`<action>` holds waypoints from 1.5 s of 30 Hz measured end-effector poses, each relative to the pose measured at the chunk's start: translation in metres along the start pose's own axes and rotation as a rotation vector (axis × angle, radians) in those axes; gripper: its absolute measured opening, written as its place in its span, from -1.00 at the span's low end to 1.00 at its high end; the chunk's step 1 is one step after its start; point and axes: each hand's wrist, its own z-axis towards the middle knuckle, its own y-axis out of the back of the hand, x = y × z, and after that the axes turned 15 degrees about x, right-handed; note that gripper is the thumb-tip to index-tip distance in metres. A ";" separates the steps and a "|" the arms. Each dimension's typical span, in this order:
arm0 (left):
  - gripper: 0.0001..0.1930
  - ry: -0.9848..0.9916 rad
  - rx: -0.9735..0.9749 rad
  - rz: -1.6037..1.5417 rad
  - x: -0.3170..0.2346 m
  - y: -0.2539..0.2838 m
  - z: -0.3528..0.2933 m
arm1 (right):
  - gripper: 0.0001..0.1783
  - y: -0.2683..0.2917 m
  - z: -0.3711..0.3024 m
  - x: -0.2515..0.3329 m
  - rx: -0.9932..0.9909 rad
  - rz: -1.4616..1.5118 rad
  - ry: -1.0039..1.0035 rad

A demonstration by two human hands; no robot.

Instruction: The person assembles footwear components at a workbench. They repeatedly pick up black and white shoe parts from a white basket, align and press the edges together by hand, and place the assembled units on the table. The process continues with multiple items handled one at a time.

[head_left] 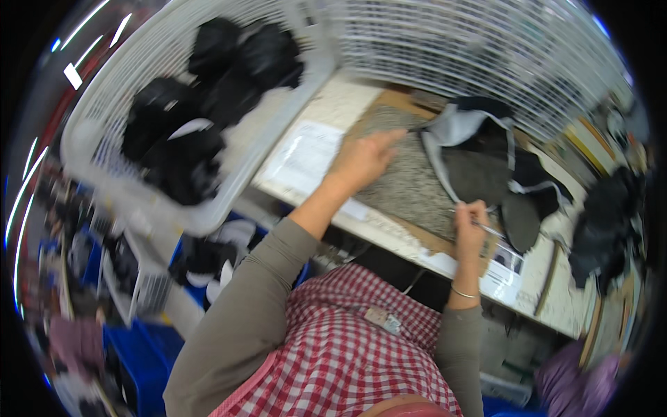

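On a grey speckled board (410,184) lies a floppy black and grey fabric piece with pale edging (479,174), which looks like a shoe upper. My left hand (365,160) is over the board's left side, somewhat blurred. Its fingers are drawn together, with the tips at the fabric piece's far left corner; what they pinch is too small to make out. At the near edge of the fabric, my right hand (471,226) is closed around a slender silver tool (492,230). The tool's exact kind does not show. A dark rounded flap (520,222) lies just right of that hand.
A white plastic basket (243,177) with several black pieces (177,132) stands left. Another white basket (445,52) rises behind the board. Printed sheets (302,160) lie on the white bench (358,97). Black fabric (606,222) is heaped at right; blue bins (142,354) stand lower left.
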 end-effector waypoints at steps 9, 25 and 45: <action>-0.27 0.637 -0.651 0.948 0.097 0.265 -0.260 | -0.63 0.001 0.002 -0.008 0.038 -0.017 0.015; -0.67 0.419 -0.704 0.888 0.098 0.325 -0.079 | -0.65 -0.006 -0.002 0.005 -0.005 -0.101 -0.045; -0.48 -0.072 0.505 -0.264 0.033 -0.013 -0.016 | -0.69 -0.070 0.049 0.013 0.161 -0.004 -0.078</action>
